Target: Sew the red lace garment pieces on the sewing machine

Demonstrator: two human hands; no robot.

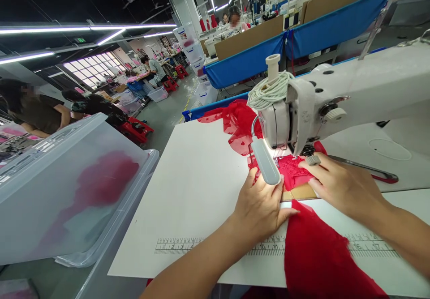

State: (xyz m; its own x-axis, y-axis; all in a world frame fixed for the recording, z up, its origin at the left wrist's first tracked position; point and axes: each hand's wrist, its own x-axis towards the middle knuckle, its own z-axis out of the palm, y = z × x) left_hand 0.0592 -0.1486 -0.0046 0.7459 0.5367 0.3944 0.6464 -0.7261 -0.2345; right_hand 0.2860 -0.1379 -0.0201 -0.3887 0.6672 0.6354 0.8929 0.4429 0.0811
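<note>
Red lace fabric (293, 170) lies under the needle area of a white sewing machine (364, 91). My left hand (260, 202) rests with fingers spread at the fabric's left side, some fingertips hidden behind a grey lamp (267, 162). Its thumb touches the top of a red cloth piece (311, 249) that hangs over the table's front edge. On the right of the needle, my right hand (342, 182) lies on the lace with fingers stretched out and apart. A knob on the machine covers part of its fingers. Sheer red fabric (240, 126) is bunched behind the machine head.
Metal tweezers (366, 167) lie beside my right hand. A ruler scale (178, 246) runs along the white table (198, 178). A translucent plastic bin (67, 191) stands at left. A blue cloth barrier (245, 64) and other people at work appear farther back.
</note>
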